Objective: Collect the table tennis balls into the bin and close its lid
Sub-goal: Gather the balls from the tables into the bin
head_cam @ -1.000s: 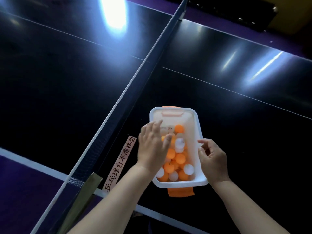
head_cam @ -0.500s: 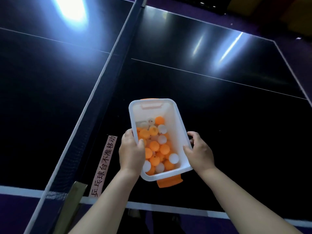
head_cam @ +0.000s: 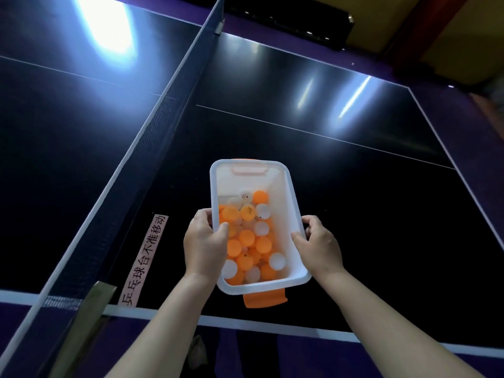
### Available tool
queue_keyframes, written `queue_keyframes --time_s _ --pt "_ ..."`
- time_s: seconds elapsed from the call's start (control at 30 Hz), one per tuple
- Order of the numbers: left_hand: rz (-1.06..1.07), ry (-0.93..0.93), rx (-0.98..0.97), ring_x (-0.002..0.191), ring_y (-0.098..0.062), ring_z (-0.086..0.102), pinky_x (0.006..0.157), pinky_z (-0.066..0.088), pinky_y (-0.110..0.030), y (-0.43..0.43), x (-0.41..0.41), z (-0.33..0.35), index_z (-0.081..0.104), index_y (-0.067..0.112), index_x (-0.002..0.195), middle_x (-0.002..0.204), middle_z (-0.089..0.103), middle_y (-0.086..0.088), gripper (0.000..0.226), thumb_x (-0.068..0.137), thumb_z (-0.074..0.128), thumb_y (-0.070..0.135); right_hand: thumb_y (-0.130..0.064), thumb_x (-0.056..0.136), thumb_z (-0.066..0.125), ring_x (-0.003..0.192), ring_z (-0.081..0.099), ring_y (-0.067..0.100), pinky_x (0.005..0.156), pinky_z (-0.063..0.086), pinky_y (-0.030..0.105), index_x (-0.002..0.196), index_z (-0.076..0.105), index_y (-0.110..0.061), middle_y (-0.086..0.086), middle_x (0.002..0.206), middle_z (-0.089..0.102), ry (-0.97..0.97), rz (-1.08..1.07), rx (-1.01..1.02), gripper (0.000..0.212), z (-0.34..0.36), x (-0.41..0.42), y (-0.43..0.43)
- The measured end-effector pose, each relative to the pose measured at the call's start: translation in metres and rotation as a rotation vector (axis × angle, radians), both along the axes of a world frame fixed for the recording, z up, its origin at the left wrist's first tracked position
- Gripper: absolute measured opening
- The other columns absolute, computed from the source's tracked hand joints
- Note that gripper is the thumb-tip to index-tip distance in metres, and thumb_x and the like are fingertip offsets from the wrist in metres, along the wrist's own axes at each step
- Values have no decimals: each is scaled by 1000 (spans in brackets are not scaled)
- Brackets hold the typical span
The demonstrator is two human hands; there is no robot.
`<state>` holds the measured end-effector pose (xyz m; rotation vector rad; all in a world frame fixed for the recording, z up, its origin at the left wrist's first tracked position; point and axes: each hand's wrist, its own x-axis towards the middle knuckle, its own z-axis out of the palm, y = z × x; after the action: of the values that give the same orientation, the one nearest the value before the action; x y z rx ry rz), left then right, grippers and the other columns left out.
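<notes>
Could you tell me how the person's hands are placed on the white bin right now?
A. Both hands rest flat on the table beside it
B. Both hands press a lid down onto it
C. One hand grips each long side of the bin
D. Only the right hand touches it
C: the left hand grips one long rim of the open bin and the right hand grips the opposite one.
</notes>
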<state>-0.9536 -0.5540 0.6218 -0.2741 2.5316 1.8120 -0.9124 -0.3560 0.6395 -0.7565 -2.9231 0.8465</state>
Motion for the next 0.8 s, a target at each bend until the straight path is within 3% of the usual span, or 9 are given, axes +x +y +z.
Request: queue_keyframes --time_s 0.2,0.43,0.57,0.67,0.8 --pt "76 51 -22 78 -8 60 62 50 -24 14 51 9 55 23 93 87 61 4 9 86 61 20 -28 88 56 73 58 14 54 39 23 109 55 -22 -9 80 60 69 80 -29 22 7 34 17" --pt "256 101 -65 74 -15 61 62 53 -32 42 150 19 56 18 90 82 63 0 7 85 62 18 -31 88 58 80 62 15 70 53 33 110 56 -21 -8 87 63 177 282 -100 24 11 96 50" --pt "353 67 -71 70 -14 61 53 46 -24 58 216 20 55 16 92 79 62 0 9 85 62 17 -30 89 58 78 62 13 67 54 32 108 57 -20 -8 86 63 195 409 -144 22 9 141 64" --pt "406 34 -53 73 -15 63 60 54 -33 64 259 22 55 19 92 81 64 1 10 85 62 17 -29 89 59 77 61 12 66 53 29 108 57 -19 -7 87 61 189 471 -157 22 8 173 68" --pt "499 -8 -85 76 -12 62 64 54 -33 65 312 24 53 22 94 84 62 3 12 86 62 20 -30 88 60 75 60 12 62 51 26 106 58 -19 -4 87 64 168 554 -156 21 4 204 66"
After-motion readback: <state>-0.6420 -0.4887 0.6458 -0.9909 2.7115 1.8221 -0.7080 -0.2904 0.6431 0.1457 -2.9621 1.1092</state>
